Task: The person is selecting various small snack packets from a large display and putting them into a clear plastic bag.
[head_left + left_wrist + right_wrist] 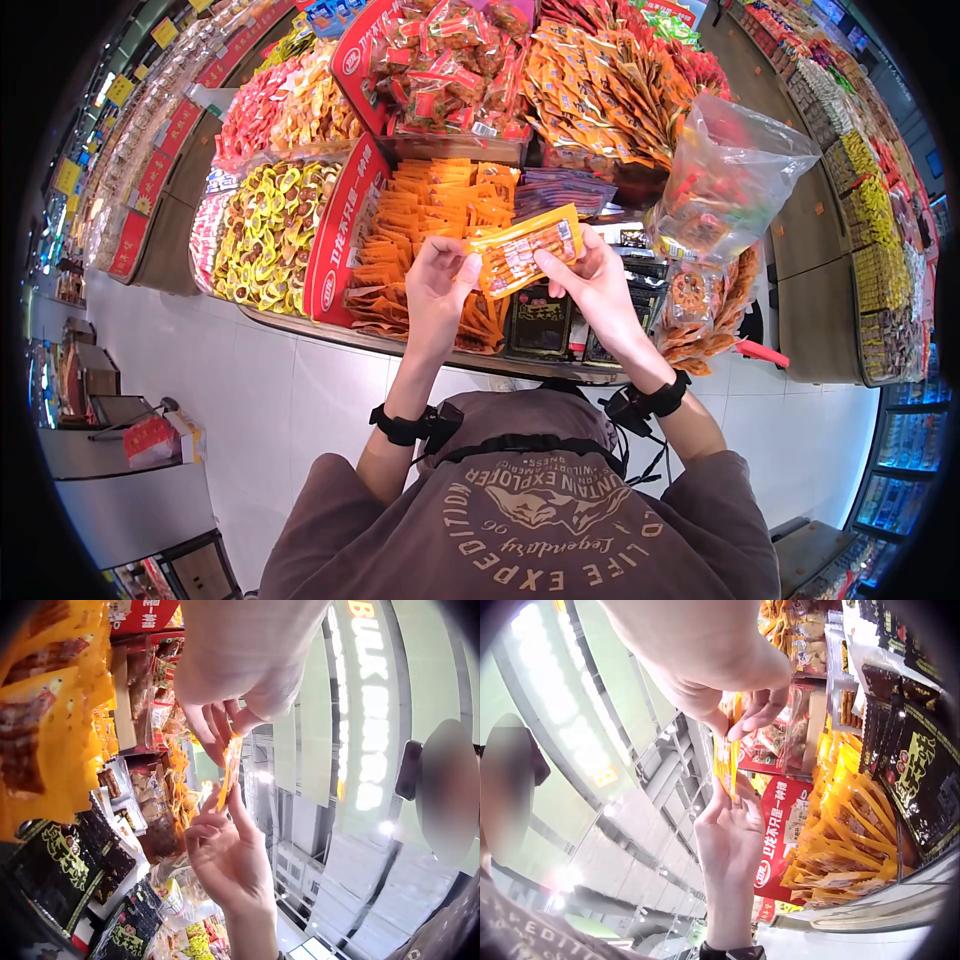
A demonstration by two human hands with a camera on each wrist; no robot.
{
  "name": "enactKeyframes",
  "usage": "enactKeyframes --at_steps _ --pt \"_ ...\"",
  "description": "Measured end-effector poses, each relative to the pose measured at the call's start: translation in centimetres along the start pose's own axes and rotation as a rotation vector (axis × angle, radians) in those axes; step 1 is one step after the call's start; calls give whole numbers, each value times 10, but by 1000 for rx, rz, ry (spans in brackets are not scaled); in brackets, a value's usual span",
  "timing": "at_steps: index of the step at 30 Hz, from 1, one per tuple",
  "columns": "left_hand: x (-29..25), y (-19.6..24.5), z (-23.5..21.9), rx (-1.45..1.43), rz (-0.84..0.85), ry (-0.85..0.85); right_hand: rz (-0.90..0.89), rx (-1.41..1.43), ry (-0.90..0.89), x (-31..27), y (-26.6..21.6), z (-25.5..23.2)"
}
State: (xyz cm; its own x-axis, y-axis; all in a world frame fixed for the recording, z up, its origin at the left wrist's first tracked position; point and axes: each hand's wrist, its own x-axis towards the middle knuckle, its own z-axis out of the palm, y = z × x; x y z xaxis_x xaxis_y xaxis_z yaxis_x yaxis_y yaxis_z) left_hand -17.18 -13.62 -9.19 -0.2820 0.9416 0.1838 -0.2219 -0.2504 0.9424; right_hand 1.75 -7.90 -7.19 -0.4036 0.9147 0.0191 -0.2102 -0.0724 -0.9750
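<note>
An orange snack packet [527, 250] with a clear window is held level between both hands, above the display bins. My left hand [440, 283] pinches its left end, thumb on the near face. The right hand [595, 285] pinches the right end, its thumb lying across the front. In the left wrist view the packet [231, 769] appears nearly edge-on between the fingers of both hands. The right wrist view also shows the packet [726, 757] stretched between them. Below the hands lie rows of similar orange packets [437, 215] and black packets [540, 322].
A clear plastic bag [735, 170] with snacks inside stands at the right of the bins. A red printed divider [345, 230] separates the orange packets from yellow-wrapped snacks [275, 235]. More loaded shelves [850, 200] line the right side, with white tiled floor [255, 370] below.
</note>
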Motion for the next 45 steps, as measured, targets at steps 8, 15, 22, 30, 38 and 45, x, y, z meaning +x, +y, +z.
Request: enactKeyframes --at_steps 8,15,22,30,38,45 --pt "-9 19 48 -37 -220 -254 -54 55 66 -13 -41 -42" --pt "-10 17 106 -24 -161 -443 -181 -75 123 -35 -70 -80" --pt "-15 13 145 -114 -88 -368 -513 -736 73 -47 -82 -118" --pt "-26 -8 163 -132 9 -354 -458 -724 25 -53 -62 -151" --pt "-27 -16 179 272 151 -35 -144 -350 -20 -57 -83 -156" --pt "-38 1 197 166 38 -149 -173 -248 -9 -66 -95 -165"
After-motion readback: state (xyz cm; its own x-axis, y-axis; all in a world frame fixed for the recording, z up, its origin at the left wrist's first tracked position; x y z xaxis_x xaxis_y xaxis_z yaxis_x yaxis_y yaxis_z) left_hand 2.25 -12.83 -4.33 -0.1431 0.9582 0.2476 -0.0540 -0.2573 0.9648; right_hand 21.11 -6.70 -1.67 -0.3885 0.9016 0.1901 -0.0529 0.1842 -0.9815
